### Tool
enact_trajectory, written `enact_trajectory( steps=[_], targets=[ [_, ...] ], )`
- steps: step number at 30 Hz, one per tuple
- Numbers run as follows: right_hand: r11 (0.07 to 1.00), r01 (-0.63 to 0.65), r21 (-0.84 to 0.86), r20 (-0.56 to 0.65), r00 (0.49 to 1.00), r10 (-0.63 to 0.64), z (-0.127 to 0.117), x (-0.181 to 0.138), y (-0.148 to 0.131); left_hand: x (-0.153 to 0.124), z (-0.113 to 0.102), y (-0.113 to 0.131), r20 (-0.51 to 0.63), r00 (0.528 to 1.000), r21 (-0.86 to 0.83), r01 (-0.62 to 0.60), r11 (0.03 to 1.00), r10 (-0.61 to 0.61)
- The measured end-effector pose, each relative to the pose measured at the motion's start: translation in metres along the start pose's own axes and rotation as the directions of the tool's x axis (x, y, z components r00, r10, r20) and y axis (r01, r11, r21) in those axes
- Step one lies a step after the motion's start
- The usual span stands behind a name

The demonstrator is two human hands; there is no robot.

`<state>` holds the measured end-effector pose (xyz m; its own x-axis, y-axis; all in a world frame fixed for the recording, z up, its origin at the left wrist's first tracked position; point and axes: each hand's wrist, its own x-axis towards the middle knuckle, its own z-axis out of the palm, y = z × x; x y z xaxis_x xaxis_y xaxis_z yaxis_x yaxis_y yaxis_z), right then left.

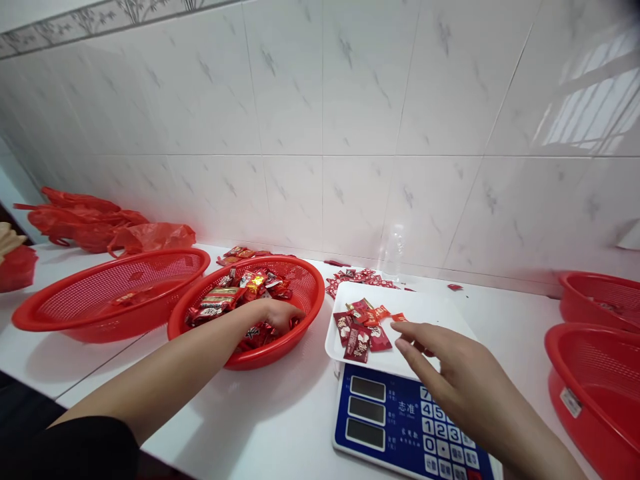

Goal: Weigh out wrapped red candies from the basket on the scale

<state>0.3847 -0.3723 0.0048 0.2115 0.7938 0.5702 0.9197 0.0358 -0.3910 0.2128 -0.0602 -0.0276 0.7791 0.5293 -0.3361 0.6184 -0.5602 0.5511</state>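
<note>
My left hand (281,316) reaches down into a red plastic basket (314,293) of small wrapped snack packets (220,300). Its fingertips are hidden among the wrappers, so their grip does not show. Over the white tray (440,307) of a digital scale, my right hand (450,363) hovers with thumb and forefinger apart. Several dark red packets (357,343) lie toward the tray's left side, along with orange-red packets (376,313). Part of another dark red packet shows beneath my right fingers. The blue scale panel (367,413) has several dark display windows and a keypad partly covered by my right forearm.
Left of the filled basket stands another red basket (113,323) holding a few packets. Red plastic bags (90,217) lie behind it. More packets (350,277) lie along the tiled wall (360,200). Red baskets (595,380) stand at the right edge.
</note>
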Motion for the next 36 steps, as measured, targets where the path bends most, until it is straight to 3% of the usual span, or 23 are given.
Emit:
enact_trajectory(
  steps=[3, 7, 14, 19, 23, 26, 28, 32, 36],
  targets=[
    [0.999, -0.05, 0.01, 0.07, 0.996, 0.049, 0.001, 0.003, 0.0, 0.001, -0.004, 0.0, 0.194, 0.981, 0.113, -0.04, 0.993, 0.017],
    [0.988, -0.07, 0.136, 0.055, 0.996, 0.064, -0.004, 0.001, -0.012, 0.004, -0.012, -0.006, 0.085, 0.996, 0.07, -0.016, 0.997, 0.01],
    [0.988, -0.067, 0.137, 0.066, 0.996, 0.058, -0.007, 0.0, -0.008, 0.004, -0.034, -0.01, -0.059, 0.998, -0.1, 0.009, 0.995, -0.015],
    [0.988, -0.036, 0.151, 0.066, 0.997, 0.026, -0.009, 0.001, -0.007, 0.0, -0.032, 0.024, -0.095, 0.992, -0.202, -0.106, 0.974, 0.088],
    [0.989, -0.049, 0.138, 0.078, 0.996, 0.038, -0.011, 0.001, -0.007, 0.001, -0.009, 0.064, 0.03, 0.965, -0.252, -0.244, 0.936, 0.26],
    [0.989, -0.054, 0.137, 0.093, 0.995, 0.042, -0.012, 0.0, -0.007, 0.006, 0.007, 0.085, 0.122, 0.937, -0.228, -0.294, 0.928, 0.326],
    [0.989, -0.058, 0.134, 0.094, 0.994, 0.045, -0.013, -0.001, -0.007, 0.01, 0.011, 0.089, 0.074, 0.949, -0.141, -0.295, 0.945, 0.307],
    [0.99, -0.053, 0.129, 0.08, 0.996, 0.043, -0.015, -0.002, -0.006, 0.012, -0.005, 0.07, -0.098, 0.977, 0.082, -0.183, 0.98, 0.191],
    [0.987, -0.062, 0.145, 0.101, 0.994, 0.048, -0.015, -0.003, -0.008, 0.005, -0.026, 0.028, -0.067, 0.996, 0.198, -0.037, 0.98, 0.051]
  ],
)
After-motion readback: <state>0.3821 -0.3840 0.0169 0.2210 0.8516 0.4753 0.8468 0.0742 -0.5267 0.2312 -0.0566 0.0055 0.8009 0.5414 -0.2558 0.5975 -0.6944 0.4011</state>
